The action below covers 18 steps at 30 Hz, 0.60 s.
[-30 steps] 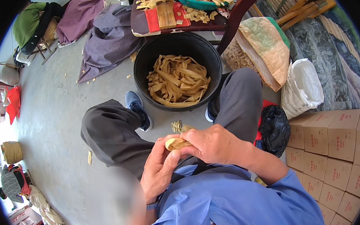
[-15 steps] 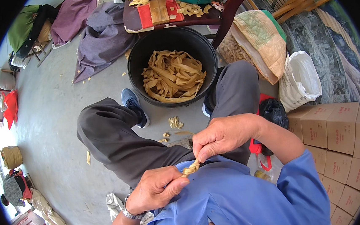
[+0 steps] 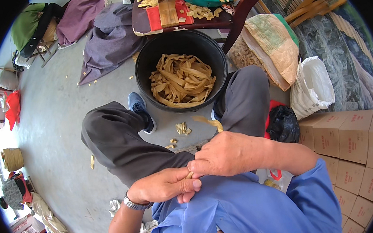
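Over my lap, my left hand (image 3: 163, 188) and my right hand (image 3: 224, 157) are closed together around a small piece of tan fibre strip (image 3: 190, 175), which is mostly hidden by my fingers. A loose length of strip (image 3: 211, 121) curves up beyond my right hand. Past my shoes stands a black tub (image 3: 145, 69) holding a tangled heap of wide tan strips (image 3: 179, 80). A few scraps (image 3: 182, 128) lie on the floor between my feet.
A chair (image 3: 237, 14) holds a teal basin, red cloth, wooden block and cut pieces. At right are a quilted sack (image 3: 273, 44), white sack (image 3: 309, 87), black bag (image 3: 282, 124) and stacked cartons (image 3: 345, 134). Purple cloths (image 3: 108, 43) lie at upper left.
My hands have come closer together since half a second ago, covering the knotted strip. My right hand has moved lower, and a loose strip now shows above it.
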{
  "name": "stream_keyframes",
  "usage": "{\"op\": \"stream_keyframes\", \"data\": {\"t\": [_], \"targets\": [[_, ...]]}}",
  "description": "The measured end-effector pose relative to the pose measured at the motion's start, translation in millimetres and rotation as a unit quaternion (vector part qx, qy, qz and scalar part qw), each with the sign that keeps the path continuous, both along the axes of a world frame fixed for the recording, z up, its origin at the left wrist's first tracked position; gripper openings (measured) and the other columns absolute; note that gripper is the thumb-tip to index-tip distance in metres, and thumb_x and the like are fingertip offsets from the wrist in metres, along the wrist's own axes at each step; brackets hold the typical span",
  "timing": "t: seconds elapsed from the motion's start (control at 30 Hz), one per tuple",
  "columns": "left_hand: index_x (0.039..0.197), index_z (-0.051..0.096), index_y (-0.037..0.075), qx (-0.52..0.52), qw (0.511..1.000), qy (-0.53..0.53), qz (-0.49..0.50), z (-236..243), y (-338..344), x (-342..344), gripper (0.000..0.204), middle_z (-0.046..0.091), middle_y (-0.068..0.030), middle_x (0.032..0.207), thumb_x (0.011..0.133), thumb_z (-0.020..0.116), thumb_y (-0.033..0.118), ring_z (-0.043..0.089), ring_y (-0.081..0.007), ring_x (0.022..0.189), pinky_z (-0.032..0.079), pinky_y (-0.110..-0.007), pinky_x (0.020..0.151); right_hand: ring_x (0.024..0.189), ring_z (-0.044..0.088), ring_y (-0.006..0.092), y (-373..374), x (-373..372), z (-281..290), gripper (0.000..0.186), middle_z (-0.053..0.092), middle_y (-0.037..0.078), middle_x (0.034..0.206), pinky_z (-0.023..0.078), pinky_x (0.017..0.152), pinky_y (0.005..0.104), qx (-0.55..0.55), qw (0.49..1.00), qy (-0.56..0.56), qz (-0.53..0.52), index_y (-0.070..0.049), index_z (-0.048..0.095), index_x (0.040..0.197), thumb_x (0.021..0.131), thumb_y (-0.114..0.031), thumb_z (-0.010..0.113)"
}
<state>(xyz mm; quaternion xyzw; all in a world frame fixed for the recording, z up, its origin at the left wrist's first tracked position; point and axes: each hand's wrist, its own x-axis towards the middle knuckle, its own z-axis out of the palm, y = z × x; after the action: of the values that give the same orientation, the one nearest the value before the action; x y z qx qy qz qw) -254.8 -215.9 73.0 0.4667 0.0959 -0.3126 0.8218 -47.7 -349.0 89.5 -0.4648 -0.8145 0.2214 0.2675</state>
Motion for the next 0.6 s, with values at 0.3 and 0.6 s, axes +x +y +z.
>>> {"op": "stream_keyframes", "data": {"t": [0.3, 0.6], "targets": [[0.095, 0.055, 0.006, 0.161, 0.974, -0.073, -0.139, 24, -14, -33, 0.034, 0.056, -0.01, 0.069, 0.106, 0.049, 0.038, 0.053, -0.0247, 0.061, 0.045, -0.038, 0.06, 0.06, 0.066, 0.0334, -35, -22, 8, 0.027, 0.06, 0.014, 0.064, 0.05, 0.048, 0.042, -0.147, 0.981, 0.084, 0.096, -0.004, 0.049, 0.088, 0.098, -0.027, 0.057], [0.102, 0.058, 0.001, 0.155, 0.983, -0.012, 0.099, 28, 7, -31, 0.028, 0.057, 0.0004, 0.077, 0.107, 0.052, 0.028, 0.053, -0.0079, 0.07, 0.045, -0.025, 0.066, 0.069, 0.061, 0.0432, -25, 4, 12, 0.037, 0.06, 0.017, 0.072, 0.048, 0.06, 0.0488, -0.31, 0.942, 0.124, -0.025, -0.005, 0.046, 0.096, 0.104, -0.042, 0.051]]}}
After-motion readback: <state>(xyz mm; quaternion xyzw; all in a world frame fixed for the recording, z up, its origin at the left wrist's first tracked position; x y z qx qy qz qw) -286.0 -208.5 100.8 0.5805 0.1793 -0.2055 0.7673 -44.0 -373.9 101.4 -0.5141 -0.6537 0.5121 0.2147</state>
